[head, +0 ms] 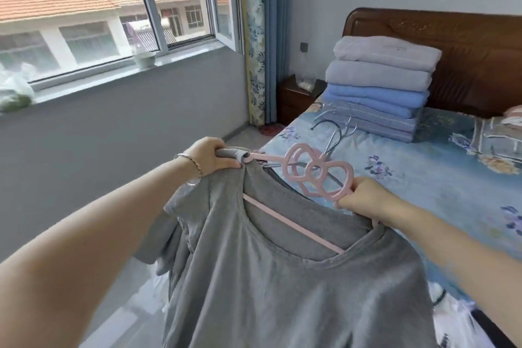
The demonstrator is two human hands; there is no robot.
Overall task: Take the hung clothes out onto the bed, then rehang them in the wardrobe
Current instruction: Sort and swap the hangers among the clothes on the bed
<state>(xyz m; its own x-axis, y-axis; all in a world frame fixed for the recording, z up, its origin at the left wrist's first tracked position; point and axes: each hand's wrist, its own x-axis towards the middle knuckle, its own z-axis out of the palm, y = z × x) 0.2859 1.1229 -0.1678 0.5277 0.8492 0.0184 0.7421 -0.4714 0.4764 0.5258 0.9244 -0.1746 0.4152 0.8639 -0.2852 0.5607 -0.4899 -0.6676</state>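
The grey T-shirt hangs on a pink hanger just off the bed's near edge, the left grip curled round its covered shoulder end and the right grip pinching the frame beside the bow. If the left loosens, the bunched shoulder could slip off. The hook blurs into wire hangers on the bed, the hem is cut off, and no wardrobe shows.

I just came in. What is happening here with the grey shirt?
A person holds a grey T-shirt on a pink hanger up in front of them, near the edge of the bed. The left hand grips the shirt's shoulder at one end of the hanger. The right hand grips the hanger beside its bow-shaped top. Bare metal hangers lie on the bed next to a stack of folded bedding.
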